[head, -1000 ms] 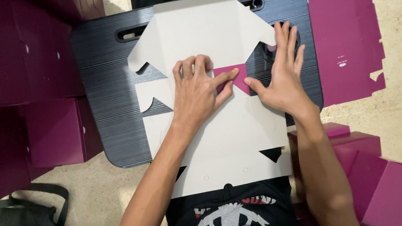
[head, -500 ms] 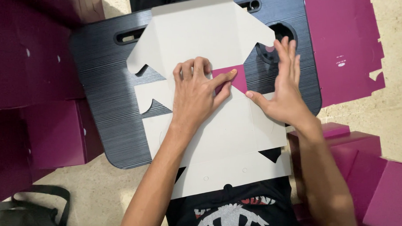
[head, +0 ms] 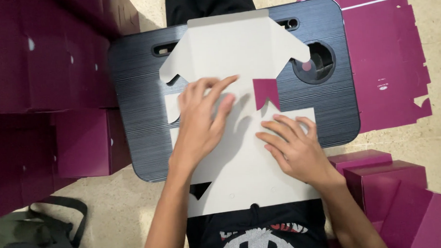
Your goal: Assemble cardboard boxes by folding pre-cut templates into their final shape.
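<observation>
A flat die-cut cardboard box blank [head: 227,45], white side up, lies on a dark lap tray [head: 137,127]. A small magenta flap [head: 265,91] stands folded up near its middle. My left hand [head: 201,122] rests flat on the blank just left of that flap, fingers spread. On the right lower part of the blank lies my right hand [head: 294,148], palm down, fingers pointing up-left below the flap. Neither hand grips anything.
Folded magenta boxes stand at the left [head: 43,96] and lower right [head: 388,181]. A flat magenta blank [head: 389,59] lies on the floor at the right. The tray has a round cup hole [head: 321,62]. A dark bag [head: 34,238] sits at the lower left.
My right hand has slid down from the blank's right edge to its lower part. The magenta flap, earlier pressed under my fingers, now stands uncovered. My left hand shifted slightly.
</observation>
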